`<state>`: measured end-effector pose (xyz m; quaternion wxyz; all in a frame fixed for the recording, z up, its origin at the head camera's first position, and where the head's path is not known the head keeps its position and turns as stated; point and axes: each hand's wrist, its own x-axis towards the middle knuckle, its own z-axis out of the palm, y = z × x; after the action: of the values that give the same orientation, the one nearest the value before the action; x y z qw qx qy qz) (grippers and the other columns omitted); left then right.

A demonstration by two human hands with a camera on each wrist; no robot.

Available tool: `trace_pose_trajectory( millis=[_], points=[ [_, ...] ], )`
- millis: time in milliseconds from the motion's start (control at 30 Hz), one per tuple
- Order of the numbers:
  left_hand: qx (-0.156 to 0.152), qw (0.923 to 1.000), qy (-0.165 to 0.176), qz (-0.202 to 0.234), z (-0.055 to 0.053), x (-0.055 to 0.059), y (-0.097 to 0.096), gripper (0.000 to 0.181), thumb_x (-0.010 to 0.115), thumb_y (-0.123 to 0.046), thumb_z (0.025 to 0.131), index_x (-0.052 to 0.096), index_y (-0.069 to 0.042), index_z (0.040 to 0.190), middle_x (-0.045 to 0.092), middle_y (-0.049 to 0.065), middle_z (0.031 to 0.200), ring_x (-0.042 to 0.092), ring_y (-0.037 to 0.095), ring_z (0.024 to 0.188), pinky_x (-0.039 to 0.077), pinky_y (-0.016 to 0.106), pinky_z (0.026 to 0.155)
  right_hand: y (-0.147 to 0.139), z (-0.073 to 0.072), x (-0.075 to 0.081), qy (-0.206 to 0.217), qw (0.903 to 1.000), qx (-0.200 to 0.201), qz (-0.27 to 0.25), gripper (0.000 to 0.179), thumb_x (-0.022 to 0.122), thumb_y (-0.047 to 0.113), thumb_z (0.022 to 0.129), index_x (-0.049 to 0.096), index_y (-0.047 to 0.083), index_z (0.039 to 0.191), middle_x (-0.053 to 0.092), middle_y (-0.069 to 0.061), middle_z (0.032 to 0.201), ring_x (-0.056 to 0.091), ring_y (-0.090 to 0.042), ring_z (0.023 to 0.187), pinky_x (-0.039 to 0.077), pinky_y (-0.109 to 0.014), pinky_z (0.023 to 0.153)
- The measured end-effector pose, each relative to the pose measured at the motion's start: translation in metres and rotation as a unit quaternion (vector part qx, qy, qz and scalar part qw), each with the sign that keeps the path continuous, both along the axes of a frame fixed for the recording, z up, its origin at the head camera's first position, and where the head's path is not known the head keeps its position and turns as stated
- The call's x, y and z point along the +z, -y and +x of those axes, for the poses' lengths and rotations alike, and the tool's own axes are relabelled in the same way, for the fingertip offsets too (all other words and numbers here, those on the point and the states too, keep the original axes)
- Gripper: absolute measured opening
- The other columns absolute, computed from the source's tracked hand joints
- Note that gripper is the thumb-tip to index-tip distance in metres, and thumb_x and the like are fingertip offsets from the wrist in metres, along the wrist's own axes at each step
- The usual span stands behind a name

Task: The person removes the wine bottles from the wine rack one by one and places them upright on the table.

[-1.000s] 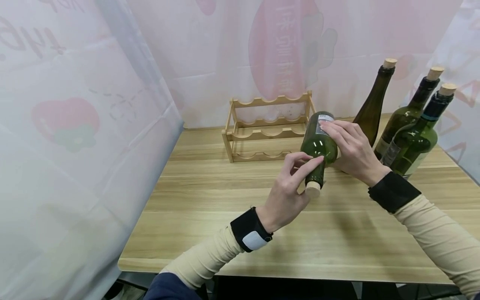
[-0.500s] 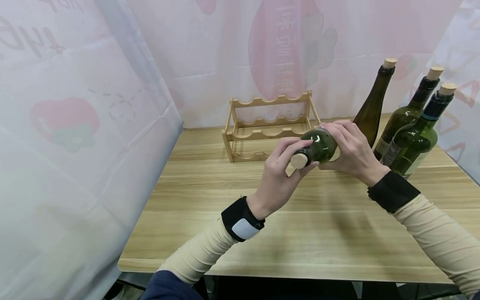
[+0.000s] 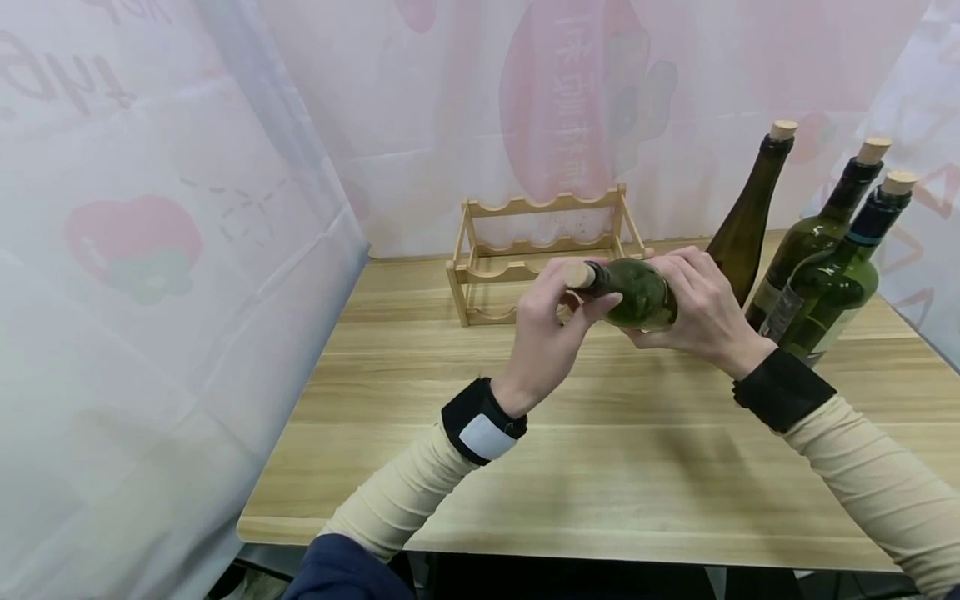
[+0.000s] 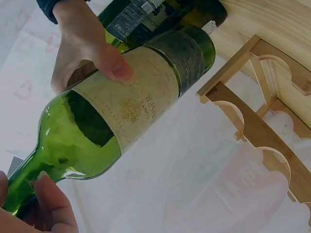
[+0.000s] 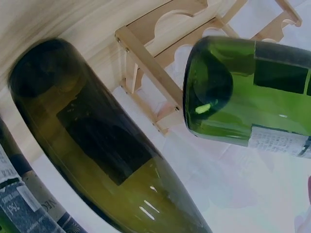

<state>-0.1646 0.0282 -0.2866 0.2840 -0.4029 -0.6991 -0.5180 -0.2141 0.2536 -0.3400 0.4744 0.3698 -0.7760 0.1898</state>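
A green wine bottle (image 3: 636, 292) lies tilted between both hands, its cork (image 3: 579, 274) pointing left. My left hand (image 3: 543, 333) holds it by the neck, thumb and fingers around the glass. Around the labelled body my right hand (image 3: 701, 308) keeps its grip. In the left wrist view the cream label (image 4: 131, 92) faces the camera, with the right thumb pressed on it. The right wrist view shows the bottle's base (image 5: 209, 87) near the wooden wine rack (image 3: 517, 272), which stands behind the hands on the table. No bottles lie in the rack's visible slots.
Right of the hands stand three corked bottles: a slim brown one (image 3: 746, 217), a dark green one (image 3: 806, 237) and a lighter green one (image 3: 832, 283). White printed cloth (image 3: 420, 125) hangs behind the wooden table (image 3: 420, 375).
The bottle's neck has swung from pointing toward the person to pointing left, with the left hand moving left and up along with it. The right hand has stayed nearly in place.
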Motion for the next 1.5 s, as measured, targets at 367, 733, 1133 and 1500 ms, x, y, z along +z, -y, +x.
trace_pose_trajectory(
  millis=[367,733,1133,1500],
  points=[
    [0.027,0.9942,0.097,0.036,-0.019,0.009,-0.006,0.021,0.070,-0.013,0.088,0.064,0.000,0.104,0.066,0.013,0.098,0.064,0.021,0.080,0.051,0.020,0.069,0.004,0.001,-0.008,0.047,0.9983,-0.032,-0.012,0.078,0.064,0.065,0.071,0.058,-0.005,0.105,0.060,-0.020,0.089,0.050,-0.034,0.082,0.038,-0.045,0.076],
    [0.023,0.9891,0.138,0.045,-0.026,0.012,-0.010,0.024,0.070,-0.015,0.089,0.066,0.000,0.107,0.067,0.014,0.100,0.063,0.022,0.079,0.049,0.017,0.068,0.005,0.002,-0.011,0.052,0.9974,-0.049,-0.012,0.078,0.062,0.067,0.071,0.059,-0.005,0.101,0.060,-0.019,0.085,0.051,-0.034,0.079,0.040,-0.046,0.076],
    [0.014,0.9897,0.137,0.038,-0.027,0.012,-0.015,0.025,0.070,-0.015,0.089,0.066,-0.001,0.109,0.066,0.013,0.103,0.062,0.022,0.079,0.049,0.017,0.070,0.000,0.003,-0.012,0.060,0.9965,-0.058,-0.005,0.079,0.060,0.069,0.072,0.060,-0.005,0.099,0.059,-0.018,0.081,0.049,-0.033,0.078,0.037,-0.045,0.072],
    [0.002,0.9875,0.153,0.037,-0.029,0.010,-0.021,0.024,0.068,-0.016,0.090,0.065,-0.002,0.109,0.066,0.013,0.104,0.062,0.022,0.080,0.049,0.017,0.070,-0.006,0.005,-0.013,0.062,0.9959,-0.066,-0.007,0.082,0.059,0.070,0.072,0.060,-0.006,0.104,0.060,-0.019,0.084,0.050,-0.033,0.078,0.036,-0.044,0.069]
  ],
)
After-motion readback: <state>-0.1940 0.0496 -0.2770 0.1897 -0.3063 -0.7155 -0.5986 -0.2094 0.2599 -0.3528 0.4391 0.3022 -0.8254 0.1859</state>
